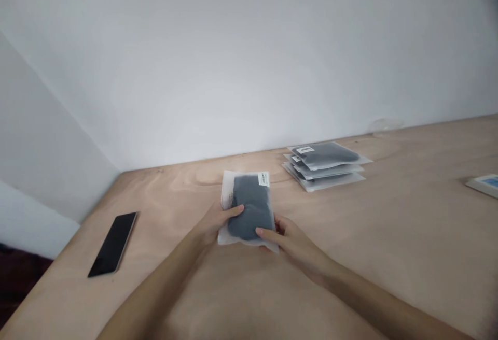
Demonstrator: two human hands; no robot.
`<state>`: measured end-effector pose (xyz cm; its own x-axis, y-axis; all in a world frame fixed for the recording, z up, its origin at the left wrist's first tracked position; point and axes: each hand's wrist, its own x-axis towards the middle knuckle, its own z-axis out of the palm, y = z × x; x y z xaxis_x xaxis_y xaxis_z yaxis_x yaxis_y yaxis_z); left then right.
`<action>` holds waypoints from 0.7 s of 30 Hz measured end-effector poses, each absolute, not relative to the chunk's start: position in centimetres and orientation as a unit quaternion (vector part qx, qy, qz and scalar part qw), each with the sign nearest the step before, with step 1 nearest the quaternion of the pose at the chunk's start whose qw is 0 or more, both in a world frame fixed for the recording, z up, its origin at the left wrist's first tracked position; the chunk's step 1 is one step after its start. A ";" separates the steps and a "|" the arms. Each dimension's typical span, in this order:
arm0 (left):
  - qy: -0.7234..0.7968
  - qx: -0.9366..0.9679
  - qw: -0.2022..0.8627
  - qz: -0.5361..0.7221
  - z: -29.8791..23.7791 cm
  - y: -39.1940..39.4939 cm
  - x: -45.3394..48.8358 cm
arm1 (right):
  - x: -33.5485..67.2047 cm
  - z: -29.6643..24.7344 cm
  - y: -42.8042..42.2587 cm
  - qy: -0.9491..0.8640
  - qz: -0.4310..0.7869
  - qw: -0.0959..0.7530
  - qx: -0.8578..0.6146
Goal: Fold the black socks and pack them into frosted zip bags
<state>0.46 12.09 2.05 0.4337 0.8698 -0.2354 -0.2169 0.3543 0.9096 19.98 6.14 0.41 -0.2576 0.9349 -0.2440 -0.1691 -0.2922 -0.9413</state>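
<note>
Gripping a frosted pouch (251, 202) in the fingers (286, 224) of both hands: by its left edge with the left hand (215, 221), near its lower right corner with the right hand (292, 237). Held over the bench (218, 298), perhaps slightly raised; hard to tell. Pointing label (263, 179) end toward the wall (194, 70), long axis away from the body. Flanked by a phone (113, 245) to the left, a pouch stack (330, 154) beyond to the right, and a pale device (486, 184) farther right, partly cut off.
</note>
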 end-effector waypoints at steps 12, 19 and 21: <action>0.276 0.398 0.782 0.392 1.0 11.5 1.5 | 28.0 3.6 10.8 -0.368 0.543 0.557 -0.510; 0.287 0.381 0.797 0.370 -0.4 10.3 3.2 | 27.6 3.4 8.0 -0.413 0.584 0.441 -0.542; 0.262 0.399 0.810 0.340 -0.4 10.2 3.2 | 29.8 4.4 9.3 -0.422 0.542 0.465 -0.558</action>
<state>3.18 10.23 -0.40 0.6309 0.7606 -0.1529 -0.3425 0.4499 0.8248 29.79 9.31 4.41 0.0564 0.9757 -0.2117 -0.0327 -0.2101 -0.9771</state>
